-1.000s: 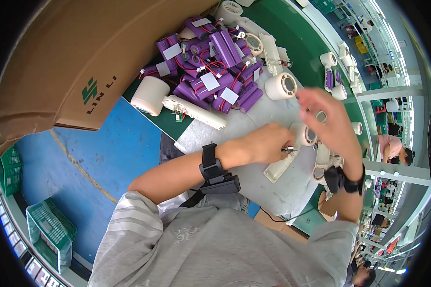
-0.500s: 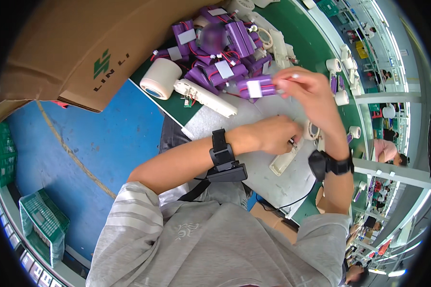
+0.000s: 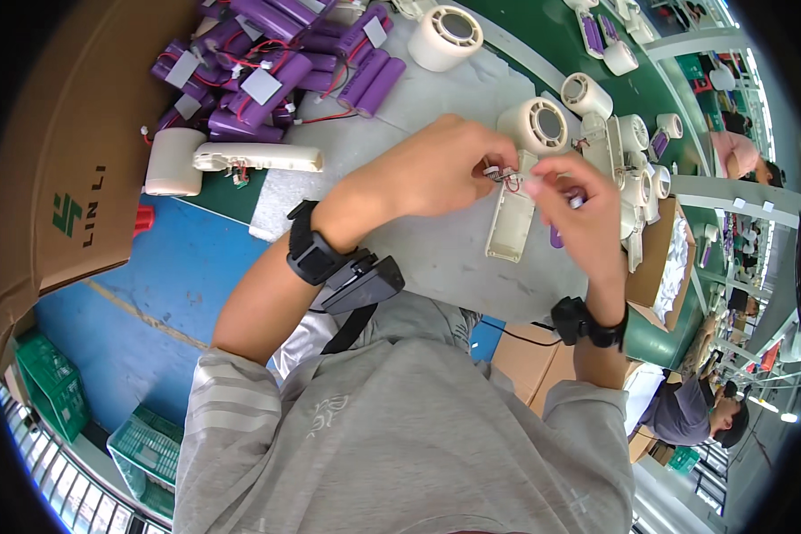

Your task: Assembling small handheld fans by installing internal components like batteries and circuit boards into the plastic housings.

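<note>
My left hand (image 3: 463,169) is closed, its fingertips pinching a small connector on thin wires (image 3: 510,176) above a white fan casing. The open casing's handle half (image 3: 511,222) lies on the grey mat, joined to a round slotted head (image 3: 541,127). Beside it my right hand (image 3: 580,200) is closed around a purple battery pack (image 3: 556,237), mostly hidden by the palm and fingers. The thumb and index fingertip of that hand come close to the wires; whether they grip the connector too is unclear.
A heap of purple battery packs (image 3: 280,67) lies at the far left beside a big cardboard box (image 3: 71,160). Another white fan casing (image 3: 258,157) rests near the table's left edge. More white fans (image 3: 587,93) and an opened carton (image 3: 663,267) stand on the right.
My right hand has brought the battery pack from the heap to the fan casing. My left hand now pinches the wires there. The view has shifted to the right.
</note>
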Demonstrator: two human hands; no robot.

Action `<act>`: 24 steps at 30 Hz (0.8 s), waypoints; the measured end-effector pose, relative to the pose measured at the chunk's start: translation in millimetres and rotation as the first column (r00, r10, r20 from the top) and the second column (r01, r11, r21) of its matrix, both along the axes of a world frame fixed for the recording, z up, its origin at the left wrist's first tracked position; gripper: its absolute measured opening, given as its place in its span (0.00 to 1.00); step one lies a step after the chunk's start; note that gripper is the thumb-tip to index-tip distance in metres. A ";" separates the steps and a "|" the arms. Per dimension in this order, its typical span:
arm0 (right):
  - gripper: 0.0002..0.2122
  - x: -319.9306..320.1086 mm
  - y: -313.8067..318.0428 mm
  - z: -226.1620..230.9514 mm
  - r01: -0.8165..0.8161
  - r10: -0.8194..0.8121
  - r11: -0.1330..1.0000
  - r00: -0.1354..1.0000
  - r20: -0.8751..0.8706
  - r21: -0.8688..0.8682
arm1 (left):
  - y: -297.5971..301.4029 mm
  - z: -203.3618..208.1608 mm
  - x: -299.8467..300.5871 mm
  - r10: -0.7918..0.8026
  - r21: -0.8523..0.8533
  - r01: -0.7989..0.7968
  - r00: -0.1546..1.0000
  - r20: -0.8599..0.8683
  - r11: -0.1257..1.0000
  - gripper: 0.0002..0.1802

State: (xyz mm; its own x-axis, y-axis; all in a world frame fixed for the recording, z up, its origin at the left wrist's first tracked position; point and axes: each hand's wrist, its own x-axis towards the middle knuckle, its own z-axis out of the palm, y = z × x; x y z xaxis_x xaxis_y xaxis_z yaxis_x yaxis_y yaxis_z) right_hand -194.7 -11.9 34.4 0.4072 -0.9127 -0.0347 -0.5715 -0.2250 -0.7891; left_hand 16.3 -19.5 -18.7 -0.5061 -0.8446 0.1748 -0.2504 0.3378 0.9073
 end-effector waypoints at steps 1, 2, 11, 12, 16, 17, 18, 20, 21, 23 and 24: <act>0.05 2.4 4.6 -6.6 0.007 -0.007 1.000 1.000 0.006 0.007 | 2.0 1.2 1.5 -0.007 0.007 0.007 1.000 0.006 1.000 0.14; 0.05 3.9 8.3 -13.1 0.001 -0.003 0.997 1.000 -0.022 -0.077 | 3.7 1.8 2.3 -0.008 0.022 0.008 1.000 -0.011 1.000 0.15; 0.07 2.1 15.0 -33.3 -0.039 0.023 0.945 0.998 -0.052 -0.325 | 4.8 7.8 3.9 -0.008 -0.004 0.008 0.999 -0.052 1.000 0.15; 0.07 1.9 15.3 -33.6 -0.073 0.050 0.933 0.996 -0.073 -0.353 | 3.5 6.2 3.9 -0.026 -0.103 0.023 0.999 -0.025 0.994 0.15; 0.06 7.8 14.9 -35.2 -0.075 0.042 0.921 0.995 -0.094 -0.381 | 1.7 -3.0 0.6 0.071 -0.247 -0.080 0.997 -0.043 0.966 0.14; 0.06 8.0 14.5 -35.5 -0.074 0.042 0.923 0.995 -0.093 -0.379 | 2.0 -4.0 1.0 0.071 -0.245 -0.079 0.997 -0.042 0.966 0.14; 0.06 8.4 14.0 -35.7 -0.081 0.044 0.918 0.994 -0.104 -0.388 | 1.9 -2.5 1.9 0.044 -0.225 -0.048 0.999 -0.023 0.973 0.13; 0.06 8.6 14.3 -37.2 -0.092 0.044 0.910 0.991 -0.127 -0.405 | 1.1 1.7 2.7 -0.017 -0.183 0.020 1.000 0.014 0.983 0.11; 0.06 8.5 15.1 -37.8 -0.091 0.042 0.911 0.991 -0.127 -0.403 | 2.4 3.3 2.4 -0.020 -0.182 0.022 1.000 0.014 0.983 0.11; 0.07 7.6 16.5 -39.7 -0.107 0.048 0.905 0.987 -0.151 -0.411 | 8.1 7.7 0.0 -0.026 -0.082 0.025 1.000 -0.016 0.996 0.12; 0.07 7.5 16.2 -39.9 -0.117 0.054 0.901 0.986 -0.160 -0.417 | 8.9 9.8 -0.8 -0.025 -0.034 0.024 0.999 -0.028 0.999 0.13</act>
State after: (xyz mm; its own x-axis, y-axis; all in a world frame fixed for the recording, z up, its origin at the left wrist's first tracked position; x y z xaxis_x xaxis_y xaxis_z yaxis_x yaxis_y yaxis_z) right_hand -187.2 4.3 -5.5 0.5040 -0.8154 0.2850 -0.6328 -0.5731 -0.5207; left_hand 15.5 -10.6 -8.9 -0.5212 -0.8253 0.2172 -0.2160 0.3738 0.9020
